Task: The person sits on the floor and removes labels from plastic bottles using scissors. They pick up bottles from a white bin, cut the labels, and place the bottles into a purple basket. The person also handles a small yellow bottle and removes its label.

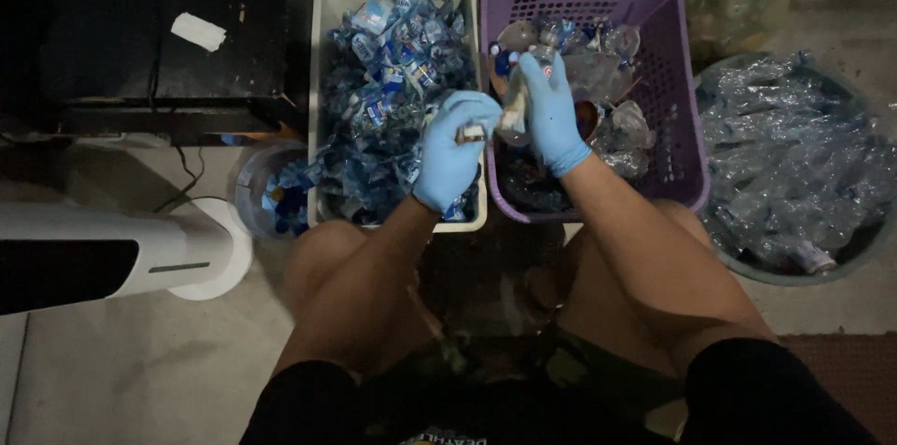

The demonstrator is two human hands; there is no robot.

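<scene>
Three containers stand side by side before the seated person, and this order seems made so that each kind of thing has its own place within reach. At the far left lies a white fan on the floor, cut off by the edge, and beside it a small round tub with what look like blue caps; it is dim there and I cannot tell more. Next is the white bin, filled with blue and white plastic labels. The left hand, in a blue glove, hangs over its right rim with fingers curled around a small light piece, perhaps a label strip, but it is blurred. The right hand, also gloved, is closed on a clear bottle, held just above the line between the white bin and the purple basket, so each part can be dropped to its side, I judge. The basket holds clear bottles, mostly in shadow. At the far right a round basin carries crushed clear plastic, partly cut off. The knees hide the floor below.
</scene>
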